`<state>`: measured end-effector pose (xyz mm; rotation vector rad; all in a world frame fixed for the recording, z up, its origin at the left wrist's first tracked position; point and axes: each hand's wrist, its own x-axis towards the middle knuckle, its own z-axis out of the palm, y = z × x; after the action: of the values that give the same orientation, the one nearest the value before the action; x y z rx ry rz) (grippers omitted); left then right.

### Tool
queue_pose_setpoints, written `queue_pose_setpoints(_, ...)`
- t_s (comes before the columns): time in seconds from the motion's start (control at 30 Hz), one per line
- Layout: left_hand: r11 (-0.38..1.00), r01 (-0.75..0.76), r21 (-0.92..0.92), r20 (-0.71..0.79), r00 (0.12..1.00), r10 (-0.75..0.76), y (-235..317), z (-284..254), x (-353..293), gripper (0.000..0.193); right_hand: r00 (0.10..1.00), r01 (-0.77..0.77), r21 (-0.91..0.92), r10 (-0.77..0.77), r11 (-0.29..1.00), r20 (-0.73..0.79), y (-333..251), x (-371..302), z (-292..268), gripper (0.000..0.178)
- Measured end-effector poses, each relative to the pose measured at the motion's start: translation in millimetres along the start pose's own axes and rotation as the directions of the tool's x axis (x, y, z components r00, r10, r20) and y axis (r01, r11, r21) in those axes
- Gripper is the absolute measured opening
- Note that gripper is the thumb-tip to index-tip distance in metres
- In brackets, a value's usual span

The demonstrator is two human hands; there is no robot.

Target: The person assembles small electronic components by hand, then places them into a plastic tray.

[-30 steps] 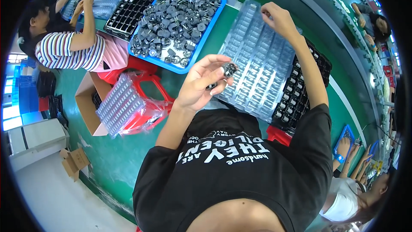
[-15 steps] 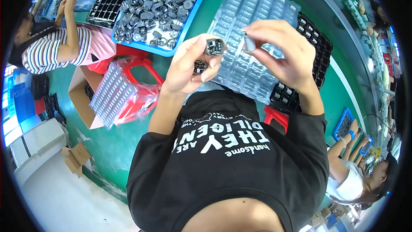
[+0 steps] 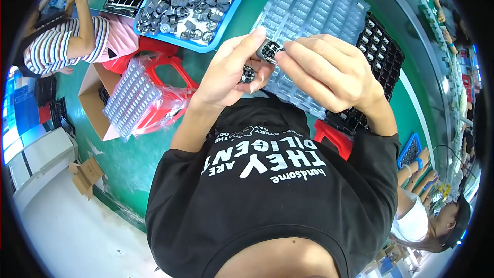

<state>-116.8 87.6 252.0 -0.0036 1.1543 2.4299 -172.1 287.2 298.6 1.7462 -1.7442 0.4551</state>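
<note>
My left hand (image 3: 218, 74) is closed around two small dark grey plug-like housings. The upper housing (image 3: 268, 51) sits between thumb and fingers, its open side showing metal parts inside. Lower in the same hand lies the other housing (image 3: 247, 74), also with its insides showing. My right hand (image 3: 334, 72) has its fingers pinched together against the right edge of the upper housing; whatever is between those fingertips is hidden. Both hands are held in front of my chest, over the near left part of a clear blister tray (image 3: 303, 20) with rows of pockets.
A blue tray (image 3: 207, 48) heaped with grey parts stands far left of my hands. A black pocket tray (image 3: 393, 62) lies partly under the blister tray. Red stools (image 3: 188, 74), an open carton (image 3: 92, 98) and co-workers are at both sides.
My right hand has moved left to meet the upper housing in my left hand. The grey piece it pinched earlier is no longer visible. My left hand has shifted slightly right.
</note>
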Motion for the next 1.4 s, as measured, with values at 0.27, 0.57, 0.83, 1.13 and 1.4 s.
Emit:
queue_pose_setpoints(0.27,0.993,0.051,0.11,-0.037,0.998,-0.047,0,1,1,0.041,0.999,-0.04,0.104,0.041,0.994,-0.015,1,-2,-2,0.037)
queue_pose_setpoints(0.57,0.993,0.022,0.113,-0.039,0.999,-0.018,-4,5,2,0.039,0.999,-0.032,0.126,0.034,0.992,-0.018,0,-5,0,0.037)
queue_pose_setpoints(0.83,0.996,0.036,0.085,0.005,0.999,-0.036,-4,4,5,0.037,0.983,-0.184,0.229,0.178,0.956,0.046,-1,-9,-1,0.035)
queue_pose_setpoints(1.13,0.997,0.076,0.006,0.023,0.997,-0.076,-13,2,11,0.036,0.933,-0.36,0.294,0.341,0.885,0.116,-7,-22,-1,0.038)
queue_pose_setpoints(1.4,0.991,0.097,0.09,0.05,0.994,-0.101,-10,8,9,0.038,0.97,-0.241,0.259,0.236,0.935,0.048,-9,-23,0,0.035)
